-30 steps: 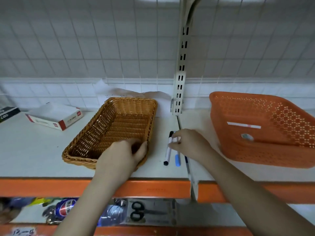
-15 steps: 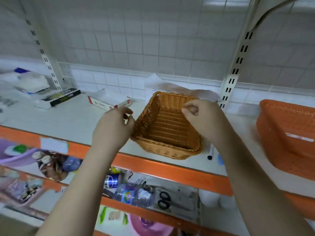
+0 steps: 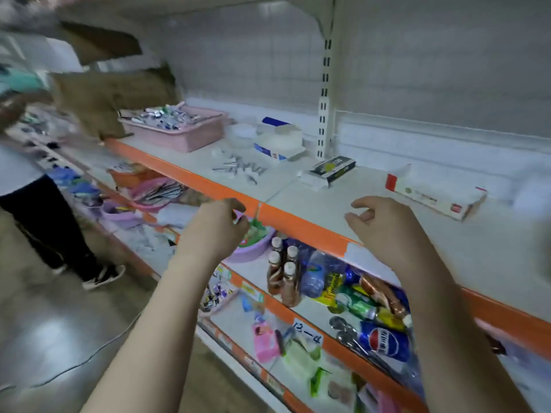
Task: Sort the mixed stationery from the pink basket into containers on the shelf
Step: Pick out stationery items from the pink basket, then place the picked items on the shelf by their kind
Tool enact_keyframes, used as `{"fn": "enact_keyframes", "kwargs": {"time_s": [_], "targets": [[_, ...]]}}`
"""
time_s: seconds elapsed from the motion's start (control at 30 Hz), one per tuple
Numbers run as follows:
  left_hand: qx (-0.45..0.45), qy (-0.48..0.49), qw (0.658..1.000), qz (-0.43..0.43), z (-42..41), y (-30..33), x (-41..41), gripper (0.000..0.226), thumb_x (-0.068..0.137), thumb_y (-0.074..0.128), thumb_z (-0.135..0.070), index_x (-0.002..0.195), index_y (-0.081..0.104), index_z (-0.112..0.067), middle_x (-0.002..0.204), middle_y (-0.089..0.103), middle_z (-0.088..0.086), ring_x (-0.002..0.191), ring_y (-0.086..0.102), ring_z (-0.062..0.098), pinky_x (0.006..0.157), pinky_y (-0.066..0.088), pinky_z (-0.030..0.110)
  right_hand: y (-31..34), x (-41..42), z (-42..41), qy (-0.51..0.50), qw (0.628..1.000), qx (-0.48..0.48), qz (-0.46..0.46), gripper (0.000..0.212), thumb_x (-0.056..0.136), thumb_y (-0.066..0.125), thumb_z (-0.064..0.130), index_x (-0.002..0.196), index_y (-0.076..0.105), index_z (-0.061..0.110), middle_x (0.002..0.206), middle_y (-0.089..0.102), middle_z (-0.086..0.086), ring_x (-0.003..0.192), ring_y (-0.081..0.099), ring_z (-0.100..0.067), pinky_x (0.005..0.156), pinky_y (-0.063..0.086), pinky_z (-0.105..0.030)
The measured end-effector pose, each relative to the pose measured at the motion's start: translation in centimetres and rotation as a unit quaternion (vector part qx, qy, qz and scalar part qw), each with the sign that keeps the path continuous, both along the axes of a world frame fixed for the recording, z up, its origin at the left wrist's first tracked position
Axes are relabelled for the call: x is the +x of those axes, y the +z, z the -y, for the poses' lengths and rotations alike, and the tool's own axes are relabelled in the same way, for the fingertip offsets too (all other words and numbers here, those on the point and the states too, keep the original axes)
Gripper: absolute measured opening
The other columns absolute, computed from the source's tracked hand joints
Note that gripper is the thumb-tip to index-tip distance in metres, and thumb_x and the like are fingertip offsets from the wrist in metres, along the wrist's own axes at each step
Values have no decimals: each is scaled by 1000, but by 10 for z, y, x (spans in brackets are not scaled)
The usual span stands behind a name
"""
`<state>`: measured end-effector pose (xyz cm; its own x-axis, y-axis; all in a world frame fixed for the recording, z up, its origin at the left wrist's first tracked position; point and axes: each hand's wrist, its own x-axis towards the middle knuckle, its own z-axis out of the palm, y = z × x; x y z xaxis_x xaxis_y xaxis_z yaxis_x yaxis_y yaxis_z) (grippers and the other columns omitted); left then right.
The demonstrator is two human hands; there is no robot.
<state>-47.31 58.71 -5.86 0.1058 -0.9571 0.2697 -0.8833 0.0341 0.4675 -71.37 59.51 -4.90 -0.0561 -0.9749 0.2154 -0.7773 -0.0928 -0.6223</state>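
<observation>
The pink basket [image 3: 182, 131] full of mixed stationery stands far left on the white shelf [image 3: 372, 204]. A small heap of metal clips [image 3: 238, 169] lies on the shelf right of the basket. My left hand [image 3: 216, 228] hovers in front of the shelf's orange edge with loosely curled fingers and holds nothing. My right hand [image 3: 384, 226] hovers over the shelf's front, fingers loosely curled, empty too. Both hands are well to the right of the basket. The wicker basket and the orange basket are out of view.
On the shelf lie a white and blue box [image 3: 278, 141], a black box [image 3: 332, 168] and a red and white box [image 3: 435, 196]. The shelf below holds bottles [image 3: 283, 269], cans and bowls. A person [image 3: 38, 204] stands at the left in the aisle.
The view has swung left along the shelf. Both hands have let go of the wicker basket, which has left the view, and now hover empty near the shelf edge.
</observation>
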Motion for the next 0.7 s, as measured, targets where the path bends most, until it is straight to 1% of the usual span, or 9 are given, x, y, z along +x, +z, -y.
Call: {"fn": "enact_keyframes", "kwargs": {"time_s": [0.1,0.2,0.3,0.37,0.43,0.5,0.53,0.6,0.7], "targets": [[-2,35,999,-5,24,-4,74,31,90,53,-19,119,63,-15,111,66,9,98,61,27,76,43,30,-5,70,38,21,1000,11,-2,35,92,56,30,125,59,18,117,64,-8,108,58,-20,91,42,-29],[-1,66,998,-11,58,-12,142,31,89,53,-20,117,64,-17,107,67,7,96,62,26,78,44,30,-12,136,85,35,999,8,3,36,93,56,29,126,58,16,116,65,-11,106,58,-22,87,42,-28],[-6,75,997,2,109,-18,205,30,88,54,-20,116,66,-15,107,68,8,100,62,26,79,44,29,-18,201,141,36,999,-3,21,35,92,56,29,124,60,16,111,66,-10,101,59,-21,81,40,-25],[-20,80,997,5,149,-17,243,28,88,54,-19,113,67,-14,106,68,9,100,62,25,75,41,27,-19,243,183,43,999,-19,25,33,92,57,29,122,61,16,113,66,-8,105,59,-21,85,40,-25],[-25,79,997,0,189,-8,277,28,89,54,-18,114,66,-15,105,68,7,99,62,25,78,44,27,-12,285,226,45,998,-23,32,35,92,58,29,123,60,15,115,65,-9,107,59,-22,91,41,-28],[-24,67,997,-2,223,1,309,29,89,53,-19,115,65,-16,104,67,6,96,62,24,82,48,30,-2,323,263,42,998,-20,35,35,91,58,29,123,60,15,113,65,-9,106,60,-24,93,42,-30],[-21,58,998,-1,238,5,324,30,89,53,-19,116,65,-16,104,67,6,95,62,24,81,48,30,3,341,278,40,999,-14,32,35,91,59,29,123,60,15,112,66,-9,105,60,-24,93,42,-30],[-21,45,999,1,271,13,355,29,89,52,-20,116,64,-17,104,67,4,92,62,22,77,46,29,12,373,306,34,999,-11,23,31,90,60,27,119,63,15,108,67,-8,102,61,-25,88,43,-30],[-46,33,998,-11,320,22,397,29,90,52,-20,117,63,-18,103,67,3,87,60,20,73,44,27,19,413,347,13,999,-33,17,27,89,60,25,114,65,15,108,67,-7,91,62,-26,83,45,-33]]}}
